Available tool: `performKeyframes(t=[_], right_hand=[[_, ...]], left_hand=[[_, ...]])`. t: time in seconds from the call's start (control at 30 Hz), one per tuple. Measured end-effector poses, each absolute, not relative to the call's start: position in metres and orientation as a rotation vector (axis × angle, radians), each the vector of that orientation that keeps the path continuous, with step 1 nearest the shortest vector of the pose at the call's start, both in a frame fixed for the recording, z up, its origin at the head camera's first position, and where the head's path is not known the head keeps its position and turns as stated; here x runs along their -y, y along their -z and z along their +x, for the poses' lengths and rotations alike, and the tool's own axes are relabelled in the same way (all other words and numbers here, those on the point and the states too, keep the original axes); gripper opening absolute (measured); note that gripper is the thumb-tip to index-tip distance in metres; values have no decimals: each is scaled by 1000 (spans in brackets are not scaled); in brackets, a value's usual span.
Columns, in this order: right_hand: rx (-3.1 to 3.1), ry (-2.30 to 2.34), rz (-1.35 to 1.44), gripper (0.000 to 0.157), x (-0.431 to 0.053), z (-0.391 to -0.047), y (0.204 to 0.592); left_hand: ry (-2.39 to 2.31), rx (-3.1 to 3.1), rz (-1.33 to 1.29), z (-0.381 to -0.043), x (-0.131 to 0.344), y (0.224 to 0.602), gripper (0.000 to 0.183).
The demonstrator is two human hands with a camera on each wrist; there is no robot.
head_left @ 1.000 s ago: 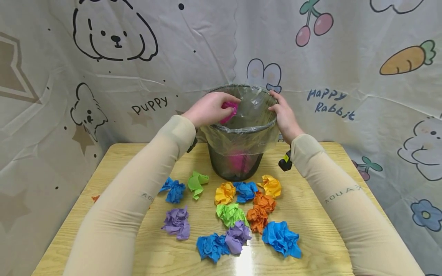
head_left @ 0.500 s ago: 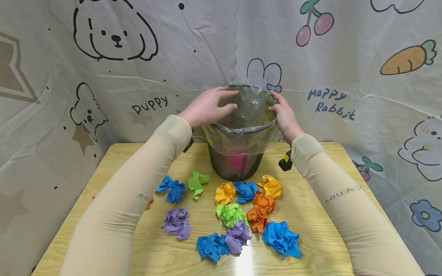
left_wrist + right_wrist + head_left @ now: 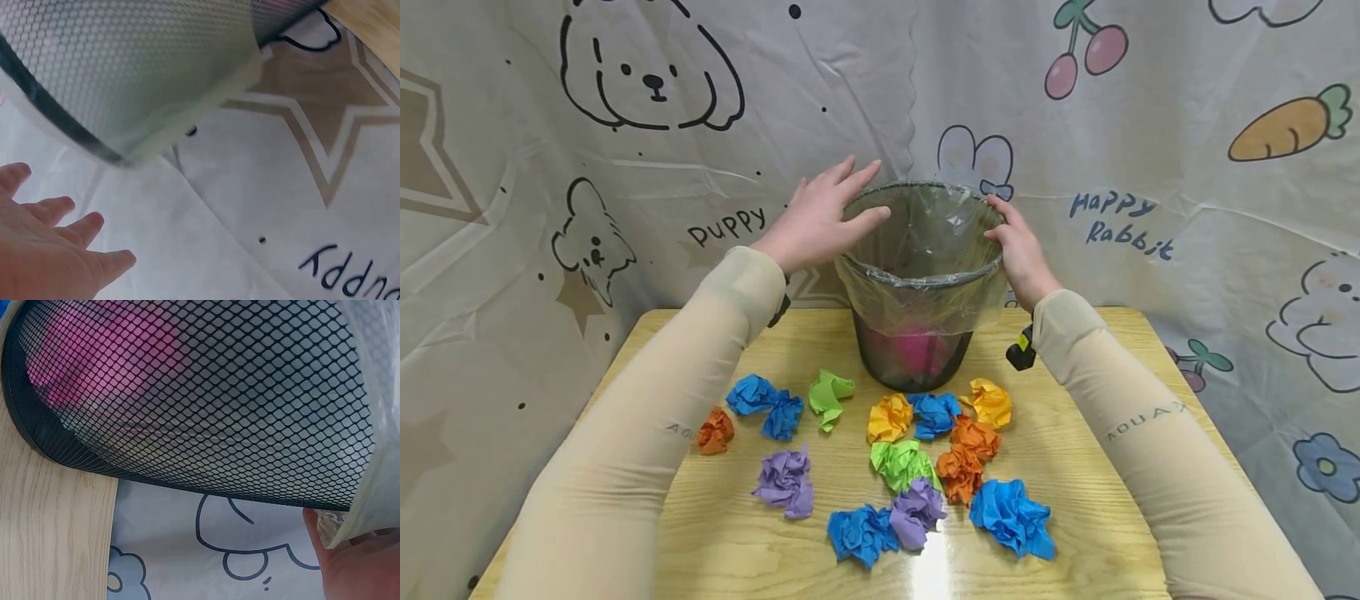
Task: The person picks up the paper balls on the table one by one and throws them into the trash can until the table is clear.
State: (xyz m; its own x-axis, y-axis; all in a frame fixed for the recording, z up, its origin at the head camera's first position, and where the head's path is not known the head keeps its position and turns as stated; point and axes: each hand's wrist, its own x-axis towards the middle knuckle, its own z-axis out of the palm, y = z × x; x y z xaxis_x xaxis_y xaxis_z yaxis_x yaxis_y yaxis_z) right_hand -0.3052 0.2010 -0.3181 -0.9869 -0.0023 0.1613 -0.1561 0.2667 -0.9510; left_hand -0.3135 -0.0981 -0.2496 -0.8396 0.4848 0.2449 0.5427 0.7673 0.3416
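From the head view, I see a mesh bin (image 3: 917, 379) standing at the back of the table (image 3: 1075, 500), its clear liner (image 3: 917, 310) folded down over the rim, with pink paper (image 3: 919, 350) showing low inside and crumpled paper balls (image 3: 904, 465) scattered in front. The right hand (image 3: 1026, 257) has hold of the rim on its side, fingertips reaching over the edge onto the liner. The left hand (image 3: 822, 217) is spread wide by the opposite rim, thumb well away from the fingers, holding nothing. To do this well, I'd say, the right should pin the film firmly without tipping the bin, while the left should clear the edge so no fingertip snags the plastic.

From the left wrist, four fingertips show, parted and empty, apart from the bin's edge.

From the right wrist, the hand sits against the rim beside a bunched fold of liner; how tightly it squeezes I cannot tell, as plastic covers part of it
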Motion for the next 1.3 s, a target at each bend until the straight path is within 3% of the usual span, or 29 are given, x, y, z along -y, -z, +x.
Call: performKeyframes(t=[0.7, 1.07, 1.3], right_hand=[[2401, -1839, 145, 64, -201, -306, 318], [2409, -1785, 136, 65, -201, -307, 318], [2428, -1747, 139, 64, -201, -306, 317]], left_hand=[[596, 2879, -610, -311, 178, 266, 78], [445, 2974, -638, -303, 196, 292, 80], [294, 3030, -803, -294, 196, 323, 78]])
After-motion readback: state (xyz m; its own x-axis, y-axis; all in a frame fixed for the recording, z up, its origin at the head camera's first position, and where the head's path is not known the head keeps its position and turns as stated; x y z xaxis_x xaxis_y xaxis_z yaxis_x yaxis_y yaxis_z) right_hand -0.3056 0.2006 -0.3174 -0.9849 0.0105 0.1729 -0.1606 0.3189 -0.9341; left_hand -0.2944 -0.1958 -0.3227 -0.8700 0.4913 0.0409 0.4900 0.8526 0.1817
